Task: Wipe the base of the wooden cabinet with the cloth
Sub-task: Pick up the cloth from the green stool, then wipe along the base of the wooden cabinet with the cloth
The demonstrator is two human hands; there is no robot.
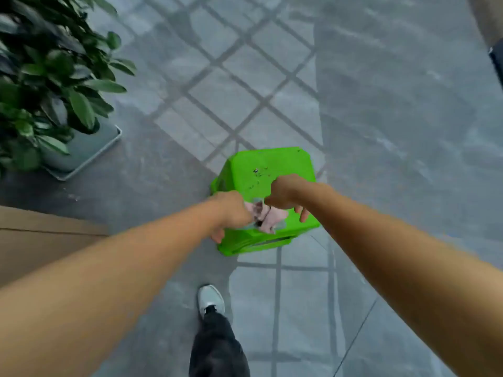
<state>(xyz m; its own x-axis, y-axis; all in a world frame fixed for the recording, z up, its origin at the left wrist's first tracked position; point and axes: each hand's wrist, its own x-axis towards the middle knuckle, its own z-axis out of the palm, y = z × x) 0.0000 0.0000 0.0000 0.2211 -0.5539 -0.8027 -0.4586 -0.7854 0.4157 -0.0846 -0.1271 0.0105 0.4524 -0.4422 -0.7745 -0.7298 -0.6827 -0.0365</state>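
Note:
A pale pink cloth (268,217) is stretched between my two hands just above a bright green plastic stool (261,164). My left hand (231,210) grips the cloth's left end with its fingers closed. On the cloth's right end my right hand (285,193) is closed, with two fingertips hanging below. A light brown wooden surface (40,240) shows at the left edge; I cannot tell whether it is the cabinet.
A leafy potted plant (46,85) stands at the upper left on a square grey tray (89,156). The floor is grey stone tile with window-grid shadows. My grey shoe (211,297) and dark trouser leg are below the stool.

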